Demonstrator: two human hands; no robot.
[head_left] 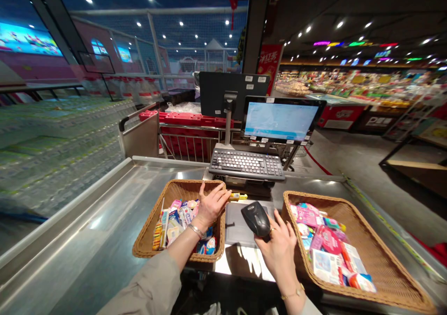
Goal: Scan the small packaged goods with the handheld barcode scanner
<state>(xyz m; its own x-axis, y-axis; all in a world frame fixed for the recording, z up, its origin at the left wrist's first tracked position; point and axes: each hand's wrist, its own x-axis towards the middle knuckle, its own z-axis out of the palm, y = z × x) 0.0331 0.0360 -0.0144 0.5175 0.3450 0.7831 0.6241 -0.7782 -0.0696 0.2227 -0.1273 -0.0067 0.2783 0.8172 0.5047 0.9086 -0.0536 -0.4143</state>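
My left hand hovers over the left wicker basket, fingers spread and holding nothing, just above several small packaged goods. My right hand grips a black handheld barcode scanner between the two baskets, its head pointing up and left. The right wicker basket holds more small colourful packets.
A black keyboard and a lit till screen stand behind the baskets on the steel checkout counter. A red trolley sits beyond the counter. Shop shelves lie far right, an open aisle on the right.
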